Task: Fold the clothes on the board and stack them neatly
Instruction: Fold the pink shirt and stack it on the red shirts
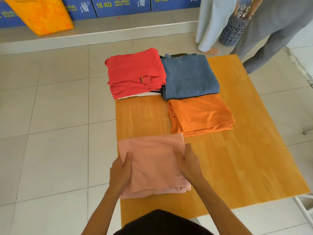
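Nearest the camera, a folded pink garment [152, 167] lies at the near left corner of the wooden desk [237, 167], its left edge about level with the desk's left edge. Both hands hold it. The left hand [121, 172] grips the left edge, thumb on top and fingers curled under the cloth. The right hand [187, 162] clamps the right edge the same way, thumb pressed on the top layer and fingers wrapped round the side.

Beyond it, just past its far right corner, sits a folded orange garment [201, 114]. Touching that one's far edge is a folded blue garment [188, 77] with a black label at its collar. Beside the blue one, on the left, a folded red garment [135, 73] tops a small stack; white and dark cloth [144, 94] shows beneath it, and the stack overhangs the desk's far left corner.

Pale floor tiles [50, 116] surround the desk. At the far wall stand blue boxes [122, 5] printed "15 KG" and an orange bag [42, 14]. At the upper right stand two people's legs [271, 39], with a perforated grey basket [233, 31] between them.
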`<state>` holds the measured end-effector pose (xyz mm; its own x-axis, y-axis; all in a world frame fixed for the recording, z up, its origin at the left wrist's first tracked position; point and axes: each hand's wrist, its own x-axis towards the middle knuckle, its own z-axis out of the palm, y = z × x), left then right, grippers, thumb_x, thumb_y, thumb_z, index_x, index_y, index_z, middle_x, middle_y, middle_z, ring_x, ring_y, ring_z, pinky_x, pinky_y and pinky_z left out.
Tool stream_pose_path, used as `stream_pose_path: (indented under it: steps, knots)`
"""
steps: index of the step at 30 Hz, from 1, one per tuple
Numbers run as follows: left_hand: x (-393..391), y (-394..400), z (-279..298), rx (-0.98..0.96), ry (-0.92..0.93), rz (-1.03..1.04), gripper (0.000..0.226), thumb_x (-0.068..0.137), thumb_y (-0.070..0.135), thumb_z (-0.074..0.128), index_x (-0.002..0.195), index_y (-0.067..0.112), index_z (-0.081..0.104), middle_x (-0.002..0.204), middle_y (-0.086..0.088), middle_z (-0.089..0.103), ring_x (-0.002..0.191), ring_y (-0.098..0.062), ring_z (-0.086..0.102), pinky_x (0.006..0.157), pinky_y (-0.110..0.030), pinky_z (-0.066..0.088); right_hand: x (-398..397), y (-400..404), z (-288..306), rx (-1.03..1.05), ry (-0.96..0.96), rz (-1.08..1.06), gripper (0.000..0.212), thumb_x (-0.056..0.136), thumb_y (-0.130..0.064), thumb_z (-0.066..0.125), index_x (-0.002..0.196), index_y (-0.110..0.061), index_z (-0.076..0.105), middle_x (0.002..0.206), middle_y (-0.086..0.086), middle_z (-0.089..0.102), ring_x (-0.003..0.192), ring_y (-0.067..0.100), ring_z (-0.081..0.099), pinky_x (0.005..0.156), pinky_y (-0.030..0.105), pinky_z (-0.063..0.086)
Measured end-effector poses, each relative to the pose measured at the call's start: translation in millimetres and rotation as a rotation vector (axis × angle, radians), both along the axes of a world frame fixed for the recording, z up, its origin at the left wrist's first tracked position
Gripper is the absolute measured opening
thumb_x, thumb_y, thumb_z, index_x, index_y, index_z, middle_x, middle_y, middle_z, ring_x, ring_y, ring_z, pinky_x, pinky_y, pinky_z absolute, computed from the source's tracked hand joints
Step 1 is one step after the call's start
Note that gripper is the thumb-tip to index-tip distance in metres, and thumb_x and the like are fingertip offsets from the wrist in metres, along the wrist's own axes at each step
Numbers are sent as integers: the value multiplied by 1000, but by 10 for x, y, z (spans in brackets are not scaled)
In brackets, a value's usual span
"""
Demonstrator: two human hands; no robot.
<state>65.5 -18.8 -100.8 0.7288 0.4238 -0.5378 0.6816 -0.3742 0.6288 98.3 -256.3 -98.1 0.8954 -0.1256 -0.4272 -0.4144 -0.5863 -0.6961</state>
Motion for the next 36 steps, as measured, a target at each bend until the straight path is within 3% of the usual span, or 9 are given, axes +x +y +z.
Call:
stream_pose_path:
  steps: [3, 5, 14, 18, 21, 25, 29, 33, 36]
  knots:
    - [298, 180, 163, 0, -98, 13, 51, 89, 70, 37, 91, 25, 63, 84, 3, 69, 80, -20, 66, 64, -31, 49, 407, 106, 116, -4, -95, 44, 31, 100, -52, 44, 97, -21, 41, 79, -9, 57, 68, 13, 54, 53, 32, 37]
    - [552, 280, 268, 23, -145, 17, 46, 93, 65, 41, 86, 25, 62, 80, 3, 69, 76, -17, 65, 58, -27, 44, 708, 189, 217, -5, -160, 56, 31, 100, -54, 44, 95, -23, 41, 77, -11, 57, 66, 8, 54, 50, 28, 34]
    - [1800, 633, 821, 45, -347, 5, 50, 94, 59, 47, 85, 14, 65, 80, -4, 70, 75, -21, 65, 66, -38, 50, 2023, 395, 732, 46, -369, 34, 42, 96, -54, 53, 89, -13, 44, 74, -5, 55, 66, 9, 53, 52, 28, 33]
    - [2419, 819, 1066, 84, -416, -1, 46, 94, 59, 46, 79, 19, 63, 77, 2, 68, 72, -17, 63, 59, -30, 42, 2677, 590, 989, 62, -437, 56, 38, 97, -55, 50, 89, -19, 42, 74, -9, 51, 64, 5, 50, 51, 25, 30]
    - [2944, 973, 1176, 116, -455, 15, 46, 94, 57, 49, 71, 18, 60, 73, -1, 66, 70, -21, 60, 59, -33, 42, 3210, 753, 1097, 84, -458, 76, 40, 97, -55, 48, 96, -15, 44, 78, -7, 52, 67, 8, 50, 52, 28, 31]
    - [3580, 1129, 1108, 103, -450, 72, 46, 91, 57, 53, 76, 14, 62, 80, -4, 68, 79, -27, 62, 68, -37, 48, 3882, 911, 1077, 80, -448, 69, 41, 97, -52, 51, 97, -11, 44, 78, -7, 50, 65, 6, 46, 52, 26, 30]
    - [3928, 1147, 821, 145, -462, 159, 47, 91, 53, 56, 109, 10, 59, 100, -1, 63, 88, -23, 57, 71, -33, 41, 4306, 987, 826, 23, -354, 74, 41, 97, -49, 52, 102, -10, 45, 82, -4, 50, 66, 10, 47, 53, 27, 30]
    - [3877, 1076, 315, 181, -269, 89, 45, 95, 48, 53, 116, 9, 55, 100, -3, 57, 90, -27, 54, 75, -35, 39, 4200, 960, 302, -83, -167, 137, 48, 99, -50, 46, 120, -6, 40, 99, 7, 50, 88, 29, 50, 79, 45, 46]
    - [3894, 1109, 168, 155, -223, 97, 45, 94, 49, 53, 112, 9, 56, 99, -5, 58, 97, -31, 57, 80, -38, 43, 4178, 955, 180, -59, -192, 127, 46, 99, -50, 46, 119, -9, 39, 97, 7, 51, 88, 30, 52, 79, 46, 48]
